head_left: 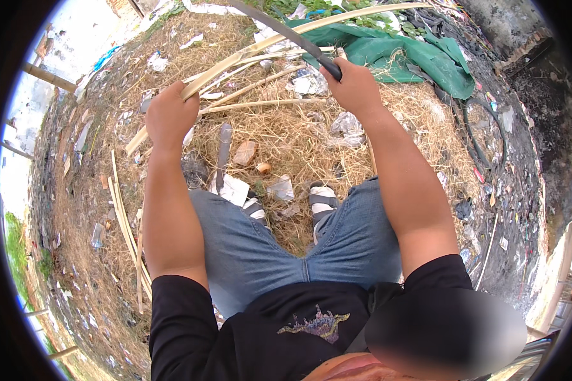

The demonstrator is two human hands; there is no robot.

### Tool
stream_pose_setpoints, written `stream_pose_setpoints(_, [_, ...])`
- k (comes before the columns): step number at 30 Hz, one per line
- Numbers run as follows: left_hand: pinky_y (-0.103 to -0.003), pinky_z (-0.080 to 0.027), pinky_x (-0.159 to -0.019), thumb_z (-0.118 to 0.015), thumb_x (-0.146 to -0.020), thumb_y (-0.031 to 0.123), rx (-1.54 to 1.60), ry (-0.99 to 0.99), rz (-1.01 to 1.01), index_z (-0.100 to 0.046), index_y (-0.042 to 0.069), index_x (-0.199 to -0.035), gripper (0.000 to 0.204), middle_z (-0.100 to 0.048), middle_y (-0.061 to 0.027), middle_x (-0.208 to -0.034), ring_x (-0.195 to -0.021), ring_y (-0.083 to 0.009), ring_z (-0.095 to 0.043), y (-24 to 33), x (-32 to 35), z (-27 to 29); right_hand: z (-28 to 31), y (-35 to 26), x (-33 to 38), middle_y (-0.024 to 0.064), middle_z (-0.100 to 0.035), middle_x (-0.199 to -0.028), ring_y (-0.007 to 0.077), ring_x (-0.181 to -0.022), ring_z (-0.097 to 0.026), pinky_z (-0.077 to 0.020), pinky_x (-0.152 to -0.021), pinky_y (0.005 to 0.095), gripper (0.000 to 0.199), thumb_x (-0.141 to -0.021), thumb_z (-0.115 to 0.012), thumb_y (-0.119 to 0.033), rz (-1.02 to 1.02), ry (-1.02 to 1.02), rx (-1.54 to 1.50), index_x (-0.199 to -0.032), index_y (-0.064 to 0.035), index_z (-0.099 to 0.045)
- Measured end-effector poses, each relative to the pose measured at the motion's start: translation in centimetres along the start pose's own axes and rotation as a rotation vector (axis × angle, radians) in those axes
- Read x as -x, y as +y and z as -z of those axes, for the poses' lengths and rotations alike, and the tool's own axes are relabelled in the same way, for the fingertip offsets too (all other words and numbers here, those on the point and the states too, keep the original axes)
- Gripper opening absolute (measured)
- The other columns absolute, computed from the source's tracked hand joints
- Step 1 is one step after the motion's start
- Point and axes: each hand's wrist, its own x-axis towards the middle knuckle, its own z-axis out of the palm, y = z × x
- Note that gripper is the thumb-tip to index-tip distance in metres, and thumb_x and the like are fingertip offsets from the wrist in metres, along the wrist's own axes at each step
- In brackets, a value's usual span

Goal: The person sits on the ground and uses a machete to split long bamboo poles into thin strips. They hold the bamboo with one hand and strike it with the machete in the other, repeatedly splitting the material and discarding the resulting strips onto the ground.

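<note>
My left hand (171,116) is closed around a long, pale split bamboo strip (229,62). The strip sticks out a little below the fist and runs up and right in a long curve. In my right hand (356,89) is the dark handle of a long-bladed knife (285,30). Its grey blade slants up and left, crossing the bamboo strip in the view; whether the two touch I cannot tell. Several more bamboo strips (260,105) lie on the straw between and beyond my hands.
Dry straw (286,136) and litter cover the ground. A green sheet (419,60) is crumpled at the far right, near a dark hose loop (503,136). More thin strips (122,219) lie left of my left arm. A flat grey tool-like piece (223,152) stands near my feet.
</note>
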Motion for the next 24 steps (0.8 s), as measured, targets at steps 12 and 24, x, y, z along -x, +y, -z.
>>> stream_pose_setpoints(12, [-0.048,-0.054,-0.071,-0.071,-0.086,0.034,-0.042,0.033,0.012,-0.073,0.013,-0.091,0.022,-0.072,-0.0126,-0.082,-0.078,-0.037,-0.07,-0.6,-0.1,0.3,1.0,2.1,-0.7,0.016,-0.069,-0.078,0.0364,-0.075,-0.067,-0.0511,-0.069,0.0463,0.032,-0.1,-0.066,-0.039,-0.176,0.071,-0.082,-0.104,-0.0076,-0.071])
stream_pose_setpoints(24, [-0.048,-0.054,-0.072,-0.07,-0.086,0.033,-0.068,0.009,-0.024,-0.073,0.012,-0.091,0.021,-0.073,-0.0141,-0.082,-0.079,-0.0369,-0.07,-0.5,-0.1,0.1,-0.8,2.4,-1.3,0.0179,-0.069,-0.078,0.0398,-0.076,-0.068,-0.0511,-0.068,0.0486,0.032,-0.097,-0.069,-0.04,-0.103,0.118,-0.061,-0.098,-0.0071,-0.069])
